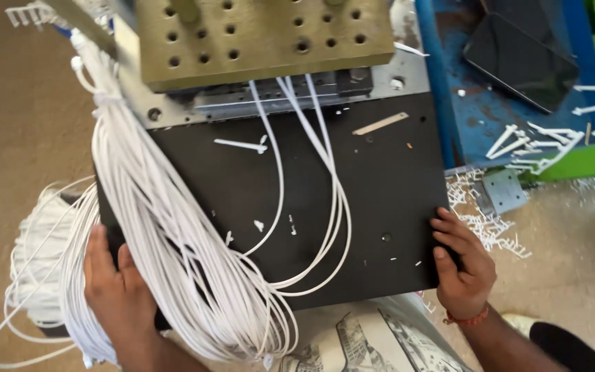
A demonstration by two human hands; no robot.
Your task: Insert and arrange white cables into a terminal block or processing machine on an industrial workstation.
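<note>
Left hand (115,289) of mine rests flat and unclenched against the near left corner of the black plate (380,179), fingers spread up over the thick bundle of white cords (153,213) that hangs across that side — touching the strands, not closed around them. Right hand (464,265) of mine grips the near right edge of the same plate, fingers curled over the top face and the thumb lying along the rim; a red thread band (466,319) sits on that wrist. From the bundle, a few single white cords (325,138) loop out over the middle of the plate and run to its far edge, where they pass under the drilled olive-green block (263,34) that stands above the plate's far side on a grey metal bar (277,96). More cord lies coiled in a loose heap (36,255) off the plate's left edge, beyond my left hand. Small white plastic scraps (242,145) are scattered on the plate's surface, and a pale flat strip (380,124) lies near its far right corner. To the right of the plate stands a blue bench (442,83) carrying a dark phone (521,62) and a litter of white plastic offcuts (538,145), with more offcuts (483,220) spilled just beside the plate's right edge. My printed shirt (366,337) shows just below the plate's near edge.
</note>
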